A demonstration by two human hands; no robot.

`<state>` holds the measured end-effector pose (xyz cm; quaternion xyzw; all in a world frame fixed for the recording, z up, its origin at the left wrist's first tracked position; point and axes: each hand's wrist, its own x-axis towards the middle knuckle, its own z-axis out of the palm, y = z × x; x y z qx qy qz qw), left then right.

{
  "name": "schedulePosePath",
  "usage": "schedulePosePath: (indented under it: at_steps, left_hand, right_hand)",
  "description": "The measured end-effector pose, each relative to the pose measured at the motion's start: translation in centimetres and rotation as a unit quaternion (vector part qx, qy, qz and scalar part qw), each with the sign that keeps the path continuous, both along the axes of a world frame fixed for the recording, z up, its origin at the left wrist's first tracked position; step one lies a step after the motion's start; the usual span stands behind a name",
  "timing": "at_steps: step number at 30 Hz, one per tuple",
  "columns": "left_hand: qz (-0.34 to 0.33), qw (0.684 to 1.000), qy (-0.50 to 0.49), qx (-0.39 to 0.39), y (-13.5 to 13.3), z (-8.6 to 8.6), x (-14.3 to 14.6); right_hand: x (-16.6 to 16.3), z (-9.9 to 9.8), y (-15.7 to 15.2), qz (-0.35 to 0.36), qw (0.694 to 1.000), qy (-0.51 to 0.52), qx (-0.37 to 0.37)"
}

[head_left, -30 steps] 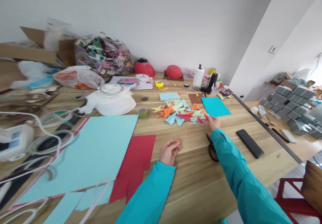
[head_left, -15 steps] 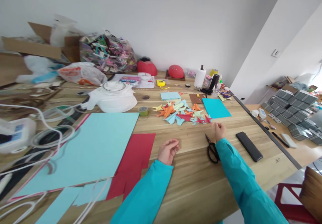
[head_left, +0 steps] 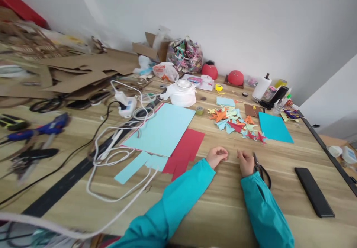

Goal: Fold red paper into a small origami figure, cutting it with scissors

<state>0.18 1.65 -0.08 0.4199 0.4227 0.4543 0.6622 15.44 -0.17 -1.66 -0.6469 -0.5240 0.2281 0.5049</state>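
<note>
With thin paper, a light pinch by the fingertips should serve best: hold it by a folded edge, avoid squeezing the points, and mind the black-handled metal scissors (head_left: pixel 260 168), which lie just to the right of the right fingers with their blades pointing away from the person. The left hand (head_left: pixel 214 158) has its fingers curled toward the thumb; the right hand (head_left: pixel 246 163) has its fingers bent inward, tips facing the left ones. Nothing shows in either, but I cannot tell whether either set pinches something tiny.

Beyond the fingers of both hands, apart from them on the brown wood-grain table (head_left: pixel 223 203), lies a loose heap of small folded-paper figures (head_left: pixel 236 126): orange, red, yellow, pale green and light blue, sharp-pointed, with flaps spread and overlapping. At its near right end, closest to the right fingers, sit red pointed ones.
</note>
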Motion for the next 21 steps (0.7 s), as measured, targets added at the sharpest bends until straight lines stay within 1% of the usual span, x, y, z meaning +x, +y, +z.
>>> schedulePosePath:
  at_steps: [3, 5, 8, 10, 12, 14, 17, 19, 21]
  left_hand:
    - [-0.013, 0.993, 0.106, 0.050, -0.3, 0.5, -0.2]
    - [-0.009, 0.977, 0.196, 0.083, 0.1, 1.1, -1.2]
    - [0.030, 0.934, 0.336, 0.113, 1.5, 2.4, -3.9]
    - [0.058, 0.898, 0.422, 0.109, 2.8, 3.0, -6.0]
    - [0.063, 0.865, 0.490, 0.092, 4.1, 3.2, -7.6]
    - [0.047, 0.839, 0.537, 0.077, 5.2, 3.2, -8.6]
    - [0.018, 0.815, 0.576, 0.067, 6.3, 3.3, -9.1]
    - [0.013, 0.810, 0.582, 0.071, 6.6, 4.0, -9.1]
    - [0.017, 0.815, 0.572, 0.092, 6.1, 5.0, -8.9]
  right_hand:
    - [0.2, -0.2, -0.1, 0.016, 1.000, 0.002, 0.000]
    - [0.2, -0.2, -0.3, 0.023, 1.000, 0.003, 0.000]
    - [0.3, -0.3, -0.4, 0.033, 0.999, 0.002, 0.000]
    - [0.3, -0.4, -0.4, 0.041, 0.999, -0.002, 0.002]
    - [0.2, -0.5, -0.4, 0.048, 0.999, -0.010, 0.004]
    - [0.0, -0.6, -0.5, 0.054, 0.998, -0.019, 0.005]
    - [-0.3, -0.8, -1.0, 0.059, 0.998, -0.033, 0.009]
    - [-0.4, -0.9, -1.7, 0.063, 0.997, -0.044, 0.008]
    - [-0.4, -1.1, -2.5, 0.070, 0.996, -0.058, 0.005]
